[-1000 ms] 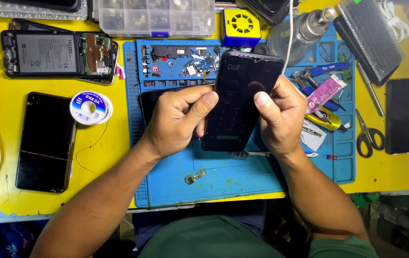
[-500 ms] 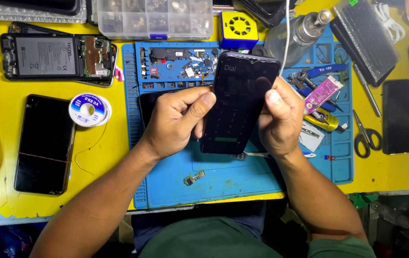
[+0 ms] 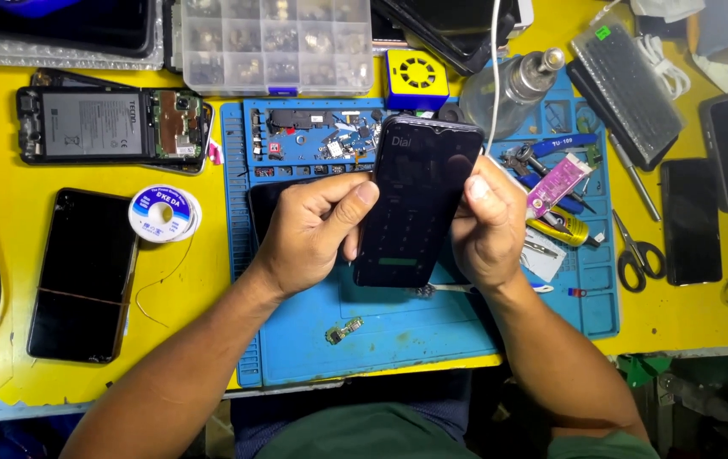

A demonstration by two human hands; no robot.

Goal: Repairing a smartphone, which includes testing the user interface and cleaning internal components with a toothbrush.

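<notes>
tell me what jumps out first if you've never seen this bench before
A dark phone sits dead centre, its screen dimly lit, held in the grip of the left hand and right hand above a blue mat. The bright yellow table frames it all. At upper left an opened phone shows its battery and board, with a solder spool just below it.

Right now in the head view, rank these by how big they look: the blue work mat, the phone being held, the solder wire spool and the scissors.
1. Blue work mat, by far the largest.
2. Phone, held above the mat between the left hand and right hand, so nearness may enlarge it.
3 and 4. Scissors and solder wire spool: too alike to rank.
</notes>
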